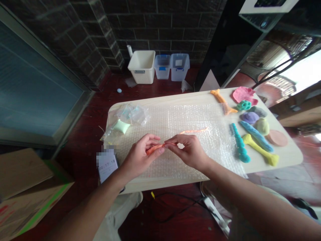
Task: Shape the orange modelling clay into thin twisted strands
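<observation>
Above the bubble wrap [160,117] on the table, both my hands grip one piece of orange modelling clay [154,148]. My left hand [141,154] holds its thicker end between thumb and fingers. The thumb and fingertips of my right hand [187,149] pinch the thinner part, close to the left fingertips. Just beyond my right hand, a thin light-orange clay strand [194,131] lies on the bubble wrap. A pale green clay block [121,126] rests farther left, beside clear plastic bags [136,115].
Clay shapes sit on the table's right: an orange bone [222,99], pink piece [243,95], teal twist [239,144], blue roll [258,137] and yellow bone [262,150]. A phone [107,164] showing a timer is at the left edge. Plastic bins [145,67] stand by the wall.
</observation>
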Demonstrator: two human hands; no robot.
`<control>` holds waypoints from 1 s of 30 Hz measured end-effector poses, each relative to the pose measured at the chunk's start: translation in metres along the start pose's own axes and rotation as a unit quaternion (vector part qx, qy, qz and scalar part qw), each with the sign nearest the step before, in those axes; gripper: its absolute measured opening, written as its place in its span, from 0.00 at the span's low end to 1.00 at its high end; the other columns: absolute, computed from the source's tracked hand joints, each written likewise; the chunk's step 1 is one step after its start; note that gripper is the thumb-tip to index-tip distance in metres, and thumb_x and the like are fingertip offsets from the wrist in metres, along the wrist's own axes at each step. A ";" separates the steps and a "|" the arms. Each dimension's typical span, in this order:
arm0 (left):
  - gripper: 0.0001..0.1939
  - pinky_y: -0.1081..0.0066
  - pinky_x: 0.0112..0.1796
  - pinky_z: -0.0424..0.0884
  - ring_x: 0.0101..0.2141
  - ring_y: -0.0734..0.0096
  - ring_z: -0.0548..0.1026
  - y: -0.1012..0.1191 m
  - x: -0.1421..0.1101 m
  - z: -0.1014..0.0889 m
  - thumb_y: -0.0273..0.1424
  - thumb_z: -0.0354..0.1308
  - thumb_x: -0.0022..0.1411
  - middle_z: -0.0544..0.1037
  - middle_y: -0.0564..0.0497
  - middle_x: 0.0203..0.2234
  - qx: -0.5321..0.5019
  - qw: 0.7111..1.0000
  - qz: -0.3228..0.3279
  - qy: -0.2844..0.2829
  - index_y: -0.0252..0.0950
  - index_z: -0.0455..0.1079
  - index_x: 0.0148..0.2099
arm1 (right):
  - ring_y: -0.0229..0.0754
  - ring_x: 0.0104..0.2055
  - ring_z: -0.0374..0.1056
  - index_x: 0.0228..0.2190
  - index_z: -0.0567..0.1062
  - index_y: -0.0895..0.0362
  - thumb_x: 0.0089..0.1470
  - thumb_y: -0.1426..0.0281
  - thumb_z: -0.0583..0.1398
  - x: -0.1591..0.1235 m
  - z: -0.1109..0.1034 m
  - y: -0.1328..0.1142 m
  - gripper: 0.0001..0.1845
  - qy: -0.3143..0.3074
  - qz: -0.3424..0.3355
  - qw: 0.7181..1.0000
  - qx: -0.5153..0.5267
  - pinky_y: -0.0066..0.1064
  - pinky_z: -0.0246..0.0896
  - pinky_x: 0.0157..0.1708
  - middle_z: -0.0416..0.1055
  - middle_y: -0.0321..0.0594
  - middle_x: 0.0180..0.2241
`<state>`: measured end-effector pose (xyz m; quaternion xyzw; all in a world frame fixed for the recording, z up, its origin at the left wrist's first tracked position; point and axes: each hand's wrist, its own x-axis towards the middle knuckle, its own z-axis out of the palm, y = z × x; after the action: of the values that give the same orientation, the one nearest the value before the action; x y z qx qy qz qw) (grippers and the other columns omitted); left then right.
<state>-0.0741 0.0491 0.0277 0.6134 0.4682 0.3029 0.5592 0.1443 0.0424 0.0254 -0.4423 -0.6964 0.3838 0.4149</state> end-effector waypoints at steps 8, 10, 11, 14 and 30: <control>0.10 0.72 0.34 0.71 0.32 0.71 0.76 0.004 0.006 -0.001 0.36 0.66 0.64 0.81 0.48 0.32 -0.022 0.999 -0.019 -0.016 0.33 0.77 0.40 | 0.40 0.36 0.78 0.46 0.83 0.56 0.61 0.70 0.66 -0.003 -0.001 0.002 0.11 -0.056 -0.014 0.998 0.038 0.30 0.71 0.34 0.83 0.43 0.39; 0.10 0.73 0.31 0.70 0.28 0.73 0.74 0.007 0.006 0.000 0.36 0.65 0.64 0.78 0.51 0.27 -0.039 0.998 -0.034 -0.025 0.33 0.77 0.39 | 0.41 0.37 0.78 0.44 0.84 0.54 0.63 0.70 0.64 -0.003 -0.002 0.002 0.09 -0.070 -0.040 0.996 0.031 0.31 0.71 0.37 0.83 0.42 0.39; 0.11 0.74 0.30 0.69 0.27 0.74 0.73 0.008 0.005 0.000 0.37 0.65 0.65 0.77 0.52 0.25 -0.049 0.997 -0.042 -0.033 0.33 0.76 0.38 | 0.41 0.37 0.78 0.43 0.84 0.54 0.64 0.71 0.64 -0.002 -0.002 0.002 0.09 -0.068 -0.050 0.996 0.025 0.32 0.71 0.38 0.83 0.42 0.38; 0.13 0.73 0.31 0.71 0.29 0.72 0.76 0.008 0.005 0.001 0.39 0.65 0.65 0.79 0.51 0.29 -0.086 0.992 -0.066 -0.059 0.33 0.74 0.43 | 0.39 0.35 0.77 0.40 0.84 0.56 0.63 0.72 0.64 -0.002 -0.004 0.001 0.07 -0.048 -0.054 0.997 0.001 0.30 0.69 0.36 0.83 0.41 0.35; 0.13 0.73 0.33 0.69 0.32 0.72 0.74 0.006 -0.001 0.002 0.40 0.60 0.69 0.77 0.51 0.32 -0.039 0.994 -0.041 -0.097 0.35 0.73 0.45 | 0.40 0.35 0.78 0.42 0.84 0.55 0.64 0.71 0.63 -0.009 -0.004 0.000 0.08 -0.052 -0.045 0.997 -0.030 0.30 0.70 0.36 0.83 0.41 0.35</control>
<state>-0.0710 0.0475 0.0335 0.5976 0.4245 0.2372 0.6375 0.1503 0.0342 0.0247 -0.4019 -0.7474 0.3659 0.3820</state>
